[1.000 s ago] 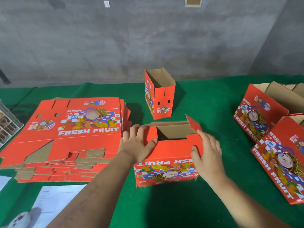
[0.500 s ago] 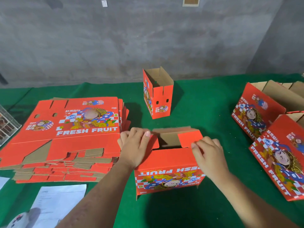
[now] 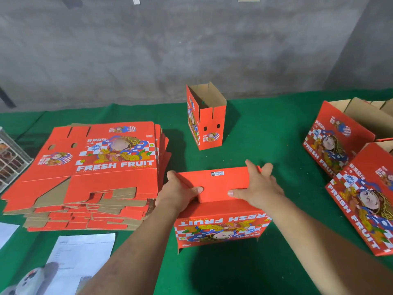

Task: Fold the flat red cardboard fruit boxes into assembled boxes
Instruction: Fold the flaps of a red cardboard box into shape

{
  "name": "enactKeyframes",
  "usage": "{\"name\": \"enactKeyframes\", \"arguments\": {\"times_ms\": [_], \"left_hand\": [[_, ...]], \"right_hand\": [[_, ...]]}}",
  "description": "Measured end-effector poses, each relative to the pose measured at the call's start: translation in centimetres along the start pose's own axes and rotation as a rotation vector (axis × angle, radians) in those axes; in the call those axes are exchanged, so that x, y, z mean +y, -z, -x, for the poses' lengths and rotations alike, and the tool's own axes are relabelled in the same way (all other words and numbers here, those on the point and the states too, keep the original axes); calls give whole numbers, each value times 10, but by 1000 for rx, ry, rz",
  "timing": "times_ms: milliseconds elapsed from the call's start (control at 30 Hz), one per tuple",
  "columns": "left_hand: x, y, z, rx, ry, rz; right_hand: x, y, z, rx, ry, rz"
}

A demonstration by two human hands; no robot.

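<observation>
Two bare forearms reach in from the bottom edge, with no sleeves, gloves, watch, rings or bracelets visible on them, ending in a left hand [image 3: 180,193] and a right hand [image 3: 258,188] with short, plain, unpainted fingernails.

Both hands on red box [image 3: 221,228] flap, left hand [image 3: 180,193], right hand [image 3: 258,188], flat stack [image 3: 95,167] left, green table [image 3: 265,145]
</observation>
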State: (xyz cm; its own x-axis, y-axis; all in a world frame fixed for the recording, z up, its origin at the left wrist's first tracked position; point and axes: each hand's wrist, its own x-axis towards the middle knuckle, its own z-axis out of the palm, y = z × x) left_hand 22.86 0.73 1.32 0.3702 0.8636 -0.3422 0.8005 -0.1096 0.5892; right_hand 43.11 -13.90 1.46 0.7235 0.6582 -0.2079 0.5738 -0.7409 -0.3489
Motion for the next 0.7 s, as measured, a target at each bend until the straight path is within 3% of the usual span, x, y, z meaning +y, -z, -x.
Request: {"name": "enactKeyframes", "arguments": {"times_ms": [100, 200, 300, 433, 500, 600, 700], "left_hand": [[-1, -4, 5, 42, -7, -24], [-2, -3, 5, 35, -19, 148], [3, 0, 4, 100, -41, 434], [14, 9, 13, 297, -109, 790], [15, 10, 21, 308, -187, 937], [6, 9, 25, 106, -292, 1154], [-6, 11, 25, 59, -363, 1226]], "right_hand": [[-5, -5, 5, 60, -37, 88], [1, 1, 6, 4, -5, 7], [6, 13, 9, 29, -47, -269], [5, 29, 11, 299, -136, -700], [5, 33, 14, 349, -214, -895], [11, 36, 17, 182, -219, -1182], [25, 37, 23, -68, -151, -1315]]}}
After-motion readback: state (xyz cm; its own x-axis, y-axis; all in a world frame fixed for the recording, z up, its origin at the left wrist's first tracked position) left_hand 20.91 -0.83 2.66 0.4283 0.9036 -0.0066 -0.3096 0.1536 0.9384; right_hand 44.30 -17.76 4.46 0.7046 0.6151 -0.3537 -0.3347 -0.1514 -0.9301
